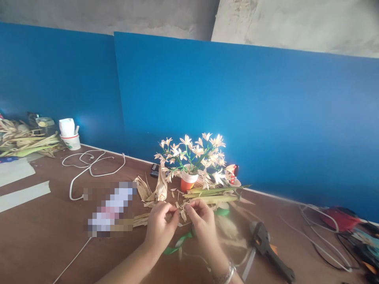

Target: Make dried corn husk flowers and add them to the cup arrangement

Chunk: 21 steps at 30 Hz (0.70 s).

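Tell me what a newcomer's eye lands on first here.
The bright blue backboard fills the rear, and against it, at centre, stands a spray of pale handmade flowers in an orange cup. In front of it, the left hand and right hand pinch a dried husk piece between them. A black glue gun lies to the right.

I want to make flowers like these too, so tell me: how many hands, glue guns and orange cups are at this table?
Hands: 2, the left hand and the right hand, both pinching a pale husk piece
Glue guns: 1, the glue gun
Orange cups: 1, the orange cup
Total: 4
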Motion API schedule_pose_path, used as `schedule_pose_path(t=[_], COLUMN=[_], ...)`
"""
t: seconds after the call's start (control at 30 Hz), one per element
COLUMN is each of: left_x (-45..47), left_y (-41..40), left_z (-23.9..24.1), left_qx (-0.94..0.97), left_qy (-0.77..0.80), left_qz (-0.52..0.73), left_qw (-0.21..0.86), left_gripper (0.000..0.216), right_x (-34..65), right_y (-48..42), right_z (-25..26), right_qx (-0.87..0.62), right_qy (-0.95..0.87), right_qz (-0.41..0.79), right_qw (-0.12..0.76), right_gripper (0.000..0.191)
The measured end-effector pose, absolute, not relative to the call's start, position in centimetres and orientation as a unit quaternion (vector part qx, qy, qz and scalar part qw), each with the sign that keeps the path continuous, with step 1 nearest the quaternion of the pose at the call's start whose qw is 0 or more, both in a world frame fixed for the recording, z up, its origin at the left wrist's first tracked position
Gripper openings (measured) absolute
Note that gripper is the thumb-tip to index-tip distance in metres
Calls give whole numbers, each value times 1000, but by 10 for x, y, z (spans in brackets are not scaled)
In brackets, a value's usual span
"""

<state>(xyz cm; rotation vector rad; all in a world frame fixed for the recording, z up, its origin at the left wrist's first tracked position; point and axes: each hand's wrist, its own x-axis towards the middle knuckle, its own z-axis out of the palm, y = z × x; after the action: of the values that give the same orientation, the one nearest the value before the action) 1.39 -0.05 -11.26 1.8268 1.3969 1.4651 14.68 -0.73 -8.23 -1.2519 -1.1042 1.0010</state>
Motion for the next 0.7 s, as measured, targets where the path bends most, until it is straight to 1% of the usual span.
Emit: schedule_pose_path(t=[0.17, 0.5, 0.7], left_x=[15, 14, 15], left_y=[-1, 0, 0], left_z=[-110, -112, -113], left_qx=[669, 652, 652], left_qy=[501, 500, 505], left_qz=[516, 526, 525], left_qw=[189, 219, 212], left_gripper=[16, 15, 15], right_x=[146, 150, 153], right_y=[-7, -7, -8], right_z=[-83, -73, -68], right_qx=[-538, -540, -537], right_qy=[-473, -442, -431], right_qz=[424, 445, 470], right_qw=[555, 561, 551], right_gripper=[23, 20, 21])
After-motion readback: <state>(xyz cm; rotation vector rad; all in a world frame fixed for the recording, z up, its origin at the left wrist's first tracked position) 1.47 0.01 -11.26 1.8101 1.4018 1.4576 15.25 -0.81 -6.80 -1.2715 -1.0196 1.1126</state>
